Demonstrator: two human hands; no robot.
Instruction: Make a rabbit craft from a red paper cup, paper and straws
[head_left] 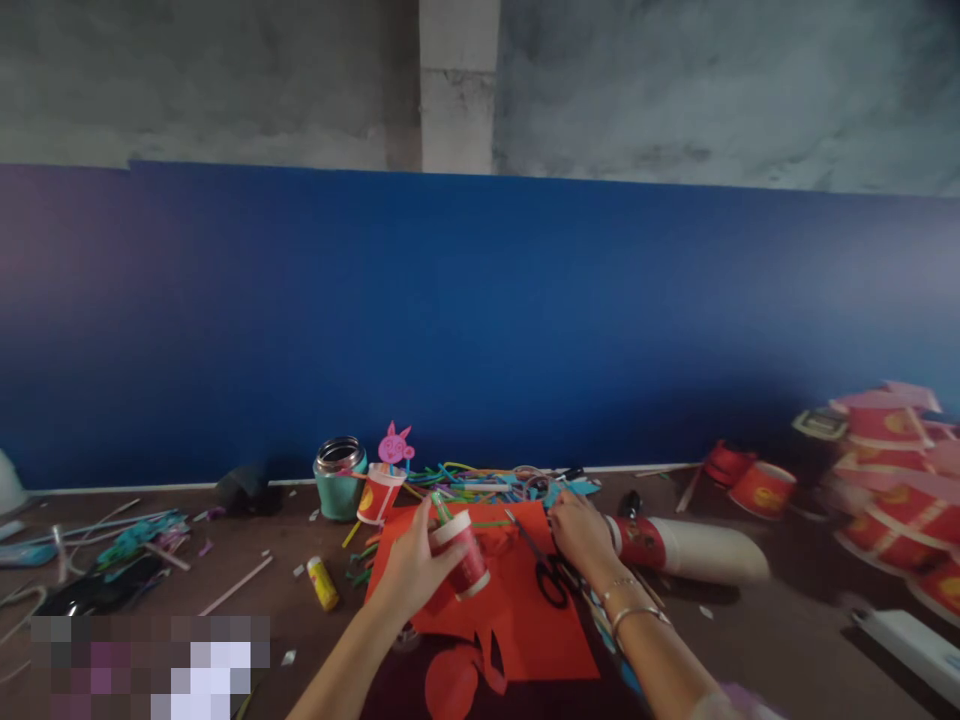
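Observation:
My left hand (420, 565) is wrapped round a small red paper cup (469, 572) with a white rim, tilted over red paper (551, 635). A green piece (440, 508) sticks up at the cup's mouth. My right hand (577, 528) is at the paper's upper right edge, its fingers curled down among blue pieces and thin strips; what they grip is hidden. Black-handled scissors (551, 580) lie on the paper just left of that hand. A cut red shape (451, 680) lies at the paper's near edge.
Behind my left hand stand a teal flask (341, 495) and another red cup (379, 495) with a pink animal cutout (395, 443). A yellow glue stick (322, 583) lies left. Right are a white roll (709, 550) and a stack of red paper cups (892, 490). A blue panel (480, 320) borders the table's back.

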